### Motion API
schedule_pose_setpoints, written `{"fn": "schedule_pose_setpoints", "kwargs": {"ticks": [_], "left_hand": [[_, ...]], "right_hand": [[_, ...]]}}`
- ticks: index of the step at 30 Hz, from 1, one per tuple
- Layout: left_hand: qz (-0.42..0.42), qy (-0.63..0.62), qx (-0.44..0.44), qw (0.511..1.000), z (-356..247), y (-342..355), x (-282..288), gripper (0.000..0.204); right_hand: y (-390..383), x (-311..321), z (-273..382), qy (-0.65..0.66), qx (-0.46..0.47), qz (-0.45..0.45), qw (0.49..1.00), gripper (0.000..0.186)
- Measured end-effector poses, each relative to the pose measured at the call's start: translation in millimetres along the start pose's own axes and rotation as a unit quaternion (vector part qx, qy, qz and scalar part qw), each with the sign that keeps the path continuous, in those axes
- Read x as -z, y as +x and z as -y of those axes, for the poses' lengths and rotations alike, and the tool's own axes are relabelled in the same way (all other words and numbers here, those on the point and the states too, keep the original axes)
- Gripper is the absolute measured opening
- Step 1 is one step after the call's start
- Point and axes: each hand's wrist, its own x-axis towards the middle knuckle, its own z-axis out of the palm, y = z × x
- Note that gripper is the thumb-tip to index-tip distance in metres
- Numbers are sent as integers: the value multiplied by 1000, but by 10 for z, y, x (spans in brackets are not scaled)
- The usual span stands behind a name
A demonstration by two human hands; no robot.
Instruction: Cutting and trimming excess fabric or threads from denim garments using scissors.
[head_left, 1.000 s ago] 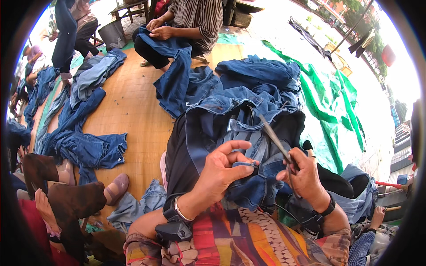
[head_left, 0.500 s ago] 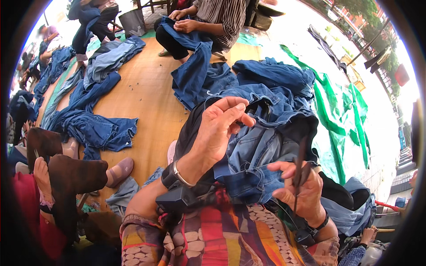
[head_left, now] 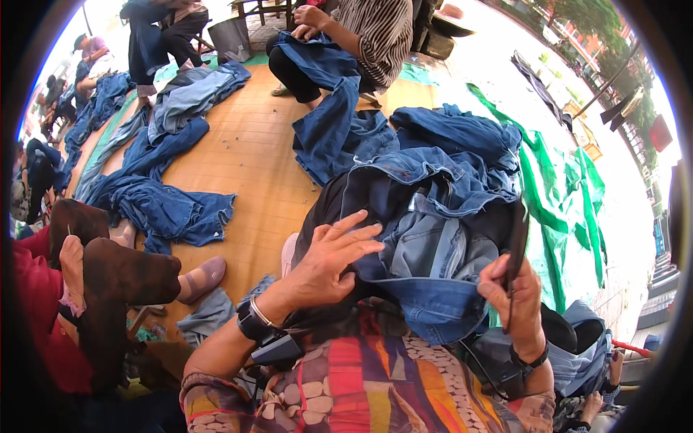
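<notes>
A pair of blue jeans [head_left: 433, 299] lies across my lap with the waist end toward me and its paler inside showing. My left hand [head_left: 325, 260] hovers above the near left side of the jeans, fingers spread, with nothing visible in it. At the right edge of the jeans my right hand [head_left: 520, 292] is closed around a dark, narrow tool that looks like scissors [head_left: 517, 249]. The tool points up and away from me, apart from the cloth. Its exact shape is partly hidden by my fingers.
More jeans [head_left: 455, 130] are heaped just beyond my lap. A seated person in a striped shirt [head_left: 375, 36] handles denim ahead. Green sheeting [head_left: 552, 195] lies at the right. Another person's legs [head_left: 126, 270] are close on the left, near piled jeans [head_left: 162, 209] on the tan mat [head_left: 249, 137].
My left hand has moved down and left, and its fingers have spread from a pinch. My right hand has shifted right with the scissors, which now stand more upright. The view has tilted slightly.
</notes>
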Motion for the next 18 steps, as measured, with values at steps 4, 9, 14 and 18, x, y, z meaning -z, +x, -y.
{"fn": "schedule_pose_setpoints", "kwargs": {"ticks": [4,9,14,18], "left_hand": [[-16,-4,-17,1000,146,143,-230,29],[49,-293,155,942,-173,569,-18,6],[109,-691,212,682,-975,590,189,14],[86,-705,287,642,-814,554,-35,16]], "right_hand": [[126,355,71,11,68,-143,987,22],[372,780,-119,-80,88,-180,976,19],[642,911,86,-139,112,-205,962,18],[944,765,-215,-206,95,-178,957,18]]}}
